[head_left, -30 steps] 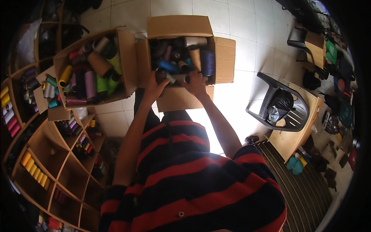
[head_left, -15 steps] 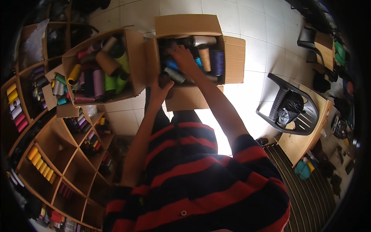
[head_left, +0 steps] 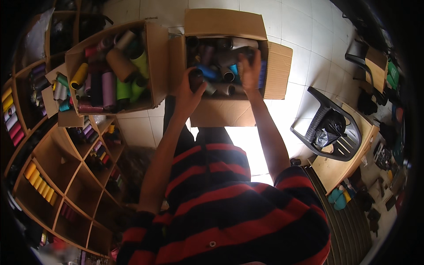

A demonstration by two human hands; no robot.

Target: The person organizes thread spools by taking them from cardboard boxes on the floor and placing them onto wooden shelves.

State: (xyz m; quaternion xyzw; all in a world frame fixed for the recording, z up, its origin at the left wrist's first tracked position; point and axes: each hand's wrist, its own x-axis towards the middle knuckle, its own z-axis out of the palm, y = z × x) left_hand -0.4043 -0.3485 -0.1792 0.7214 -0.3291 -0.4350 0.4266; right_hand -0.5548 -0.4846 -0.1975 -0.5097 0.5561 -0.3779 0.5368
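My left hand (head_left: 185, 95) is closed around a dark thread spool (head_left: 195, 79) at the near left corner of the open cardboard box (head_left: 225, 24). Over the box's right side, my right hand (head_left: 251, 75) has its fingers wrapped about another dark spool (head_left: 248, 54), slightly blurred. Beneath my hands lie several thread spools, among them a blue spool (head_left: 206, 72) and a grey-white spool (head_left: 244, 43) by the far wall. A purple-blue spool (head_left: 262, 75) shows partly behind my right hand.
On the left stands a second cardboard box (head_left: 155, 66) full of coloured spools. Wooden cubby shelves (head_left: 68, 190) holding spools run along the left side. A dark plastic chair (head_left: 324, 128) with a black bag is at right, beside a wooden table (head_left: 324, 172).
My right hand has moved right across the box, from the spools at its left to a dark spool at its right side. My left hand still grips its spool, now tilted upright.
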